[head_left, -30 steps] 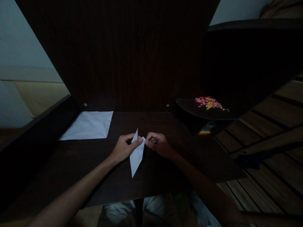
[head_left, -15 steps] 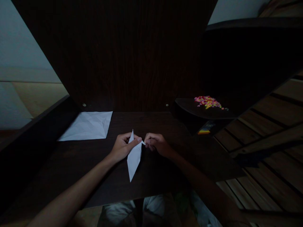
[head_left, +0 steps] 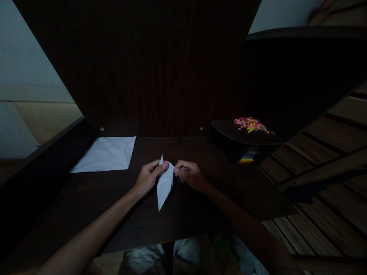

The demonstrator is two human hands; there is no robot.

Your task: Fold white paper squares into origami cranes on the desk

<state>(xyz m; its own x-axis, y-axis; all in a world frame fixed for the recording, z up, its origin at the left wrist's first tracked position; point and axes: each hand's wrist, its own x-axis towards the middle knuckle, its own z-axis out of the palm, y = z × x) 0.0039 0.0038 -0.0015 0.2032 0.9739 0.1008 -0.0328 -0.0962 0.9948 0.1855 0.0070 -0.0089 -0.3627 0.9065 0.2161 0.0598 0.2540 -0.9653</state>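
A folded white paper (head_left: 164,187), long and pointed at both ends, is held above the dark desk in front of me. My left hand (head_left: 148,176) grips its upper left part, thumb on top and fingers behind. My right hand (head_left: 189,175) pinches a small folded tip at the upper right side of the paper. One narrow point rises beyond my left thumb, and the broader point faces down toward me. The fingers beneath the paper are partly hidden.
A creased white paper sheet (head_left: 107,154) lies at the back left of the desk (head_left: 94,198). Small pink and yellow pieces (head_left: 250,125) form a pile on a rounded shelf (head_left: 226,130) at the right. A tall dark panel (head_left: 149,68) stands behind, and wooden slats (head_left: 329,145) lie at far right.
The folded paper has tilted, and its lower point has risen slightly. My left thumb has shifted back left, and my right fingers have come closer to the paper's edge.
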